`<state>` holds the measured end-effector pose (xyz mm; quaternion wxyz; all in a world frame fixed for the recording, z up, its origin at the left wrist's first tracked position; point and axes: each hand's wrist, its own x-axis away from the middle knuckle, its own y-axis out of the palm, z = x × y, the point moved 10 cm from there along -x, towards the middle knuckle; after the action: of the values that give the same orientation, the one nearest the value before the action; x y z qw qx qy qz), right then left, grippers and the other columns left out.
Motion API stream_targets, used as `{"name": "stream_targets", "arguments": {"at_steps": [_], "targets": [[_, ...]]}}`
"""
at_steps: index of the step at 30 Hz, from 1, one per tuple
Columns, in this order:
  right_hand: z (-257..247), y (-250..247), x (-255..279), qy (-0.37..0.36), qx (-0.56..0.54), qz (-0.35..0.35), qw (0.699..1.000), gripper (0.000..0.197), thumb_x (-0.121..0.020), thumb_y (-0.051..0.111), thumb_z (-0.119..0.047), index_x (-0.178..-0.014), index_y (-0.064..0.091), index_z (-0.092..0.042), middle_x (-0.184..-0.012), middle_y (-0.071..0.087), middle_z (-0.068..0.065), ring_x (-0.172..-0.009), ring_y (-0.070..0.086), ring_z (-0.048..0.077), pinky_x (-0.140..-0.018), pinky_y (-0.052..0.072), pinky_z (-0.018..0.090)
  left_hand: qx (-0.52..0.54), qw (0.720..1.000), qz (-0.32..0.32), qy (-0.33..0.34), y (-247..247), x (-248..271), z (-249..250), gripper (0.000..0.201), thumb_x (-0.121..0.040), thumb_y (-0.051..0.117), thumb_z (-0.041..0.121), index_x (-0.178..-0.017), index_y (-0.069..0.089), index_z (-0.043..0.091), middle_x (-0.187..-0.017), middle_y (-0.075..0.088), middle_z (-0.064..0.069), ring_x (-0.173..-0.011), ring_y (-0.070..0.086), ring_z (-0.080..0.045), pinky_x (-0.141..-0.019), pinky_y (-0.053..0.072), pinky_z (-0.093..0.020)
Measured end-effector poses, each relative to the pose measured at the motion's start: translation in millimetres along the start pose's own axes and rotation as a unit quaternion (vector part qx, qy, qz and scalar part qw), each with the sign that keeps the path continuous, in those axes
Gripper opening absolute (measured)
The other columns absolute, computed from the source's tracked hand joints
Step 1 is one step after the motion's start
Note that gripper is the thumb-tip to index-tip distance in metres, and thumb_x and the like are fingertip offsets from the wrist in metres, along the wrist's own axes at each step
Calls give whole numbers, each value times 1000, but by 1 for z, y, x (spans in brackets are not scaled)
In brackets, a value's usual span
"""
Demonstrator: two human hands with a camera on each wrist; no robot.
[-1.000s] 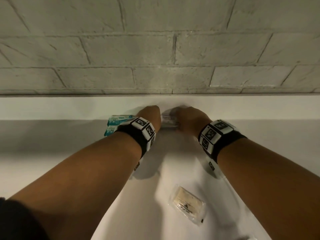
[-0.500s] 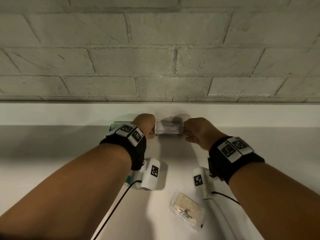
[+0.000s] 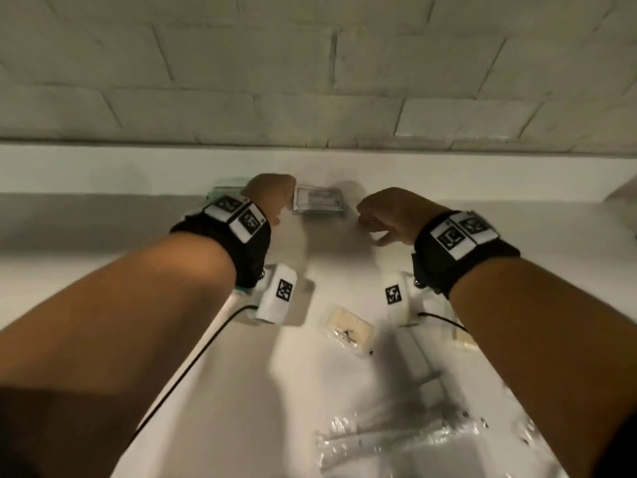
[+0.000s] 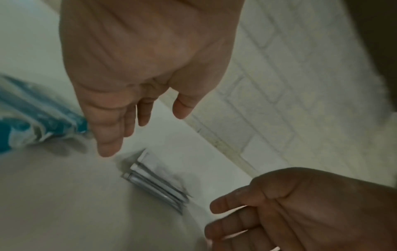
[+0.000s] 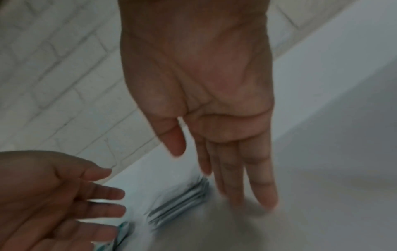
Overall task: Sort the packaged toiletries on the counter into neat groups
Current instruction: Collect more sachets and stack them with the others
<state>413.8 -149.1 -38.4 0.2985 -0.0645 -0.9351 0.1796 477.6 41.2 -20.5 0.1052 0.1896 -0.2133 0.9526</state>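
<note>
A small stack of silvery flat packets [image 3: 317,201] lies on the white counter [image 3: 241,391] close to the back ledge; the stack [image 4: 156,185] shows edge-on in the left wrist view and again [image 5: 182,200] in the right wrist view. My left hand [image 3: 272,198] hovers just left of it, fingers relaxed and apart, holding nothing. My right hand [image 3: 382,219] is a little to the stack's right, fingers straight, empty. Teal-and-white packets [image 4: 32,117] lie left of my left hand, partly hidden by my wrist in the head view.
A clear-wrapped cream soap bar [image 3: 350,331] lies mid-counter between my forearms. Another cream packet [image 3: 465,339] peeks out by my right forearm. Crinkled clear plastic packets [image 3: 396,443] lie near the front. A grey brick wall [image 3: 310,81] rises behind the ledge.
Both hands have let go of the silvery stack and drawn apart and back from it. The stack stays by the ledge. The head view has tilted down, so more of the counter shows.
</note>
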Motion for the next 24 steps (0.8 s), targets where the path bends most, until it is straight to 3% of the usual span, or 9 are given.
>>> {"name": "stream_targets", "arguments": {"at_steps": [3,6,9,13,17,21,24], "targets": [[5,-9,41,-14,198,-30,980,29,-97,48,-22,-120,57,-7,-115,65,7,-104,62,22,-91,48,37,10,999,-41,10,8,31,7,18,-96,51,29,-80,50,21,-82,49,2,-75,51,-15,-84,45,-35],[14,-13,88,-64,383,-52,920,38,-98,45,-27,-127,56,-5,-128,59,13,-113,57,29,-89,42,31,-45,990,-125,38,36,77,-2,9,-95,52,29,-92,56,21,-100,59,-2,-91,53,-21,-72,41,-30],[44,-25,135,-76,448,-36,890,41,-96,51,-38,-133,54,-23,-139,52,-1,-121,53,21,-103,37,30,-184,963,-171,99,62,125,-7,20,-94,53,27,-107,62,15,-111,66,-7,-97,62,-23,-78,46,-31],[91,-42,185,-61,451,-25,890,35,-93,54,-42,-128,57,-35,-131,57,-9,-115,54,13,-102,39,29,-335,902,-214,167,91,182,-18,28,-95,51,26,-113,65,11,-114,68,-9,-106,64,-26,-86,49,-31],[140,-62,233,-34,475,-3,879,32,-92,58,-39,-123,62,-34,-123,58,-13,-115,52,12,-97,39,26,-369,879,-241,184,113,221,-43,24,-92,53,34,-105,69,22,-103,70,-2,-99,65,-23,-83,51,-33],[200,-84,273,45,540,-18,840,22,-89,60,-27,-107,70,-21,-107,68,-1,-84,56,14,-73,45,25,-449,828,-251,224,135,248,-66,30,-93,47,47,-99,69,26,-99,67,9,-95,61,-15,-86,49,-31],[250,-89,296,122,524,-90,838,31,-82,70,-26,-112,66,-22,-88,66,-5,-72,59,11,-70,49,26,-425,836,-251,241,151,258,-70,22,-92,51,47,-82,63,31,-79,61,18,-75,55,-2,-65,42,-20]]}}
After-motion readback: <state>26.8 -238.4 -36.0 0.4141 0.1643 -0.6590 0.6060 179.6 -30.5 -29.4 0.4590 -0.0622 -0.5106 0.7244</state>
